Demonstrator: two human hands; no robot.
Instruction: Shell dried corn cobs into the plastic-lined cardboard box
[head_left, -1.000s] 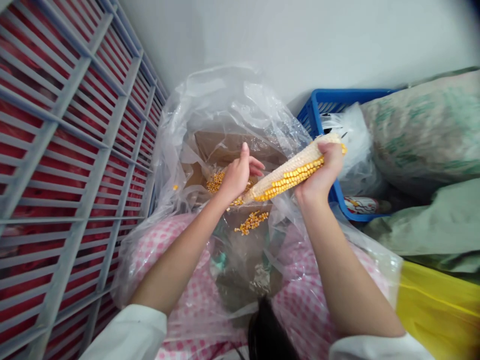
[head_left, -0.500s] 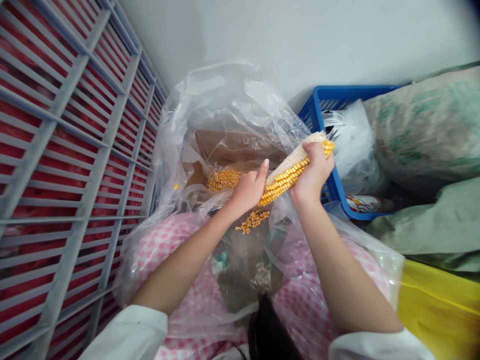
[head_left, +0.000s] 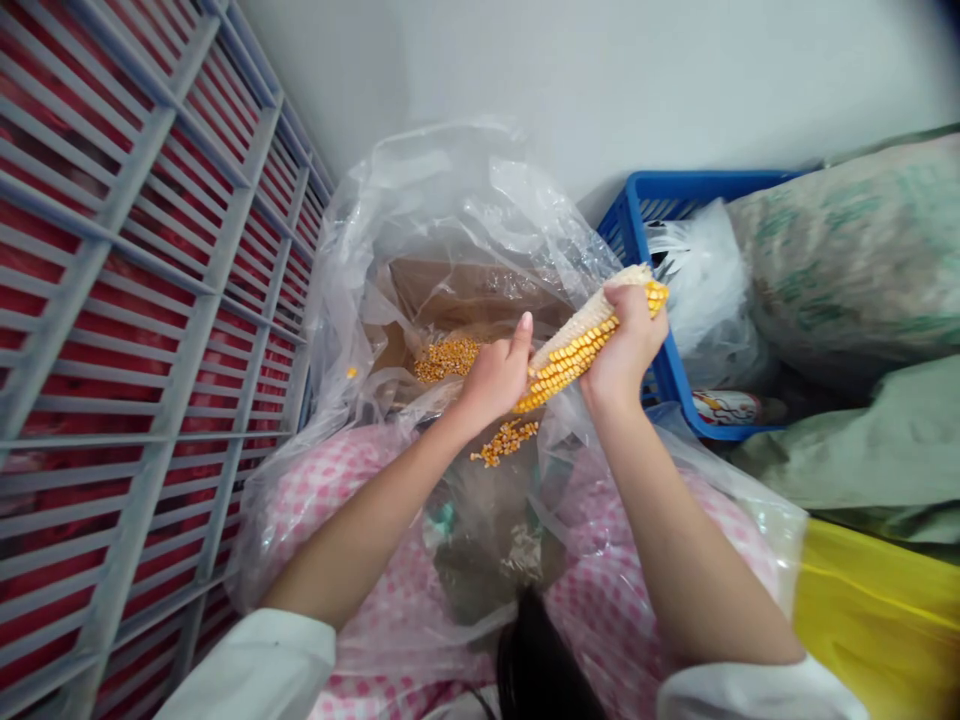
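A corn cob [head_left: 581, 338], half stripped and half still carrying yellow kernels, slants over a clear plastic bag [head_left: 450, 230]. My right hand [head_left: 626, 350] is closed round its upper end. My left hand [head_left: 495, 378] grips the lower end, thumb lying along the kernel rows. Loose kernels [head_left: 448, 356] lie inside the bag on brown cardboard, and a smaller heap of kernels [head_left: 506, 440] rests on the plastic just below my hands.
A grey slatted rack [head_left: 142, 300] with red contents runs along the left. A blue plastic basket [head_left: 637, 230] holding a white bag stands at right, beside large woven sacks [head_left: 847, 260]. Something yellow [head_left: 877, 610] sits at lower right. Pink checked cloth [head_left: 337, 490] lies under the bag.
My left hand came off the loose kernels in the bag and closed on the cob's lower end. The cob and my right hand shifted slightly left and down.
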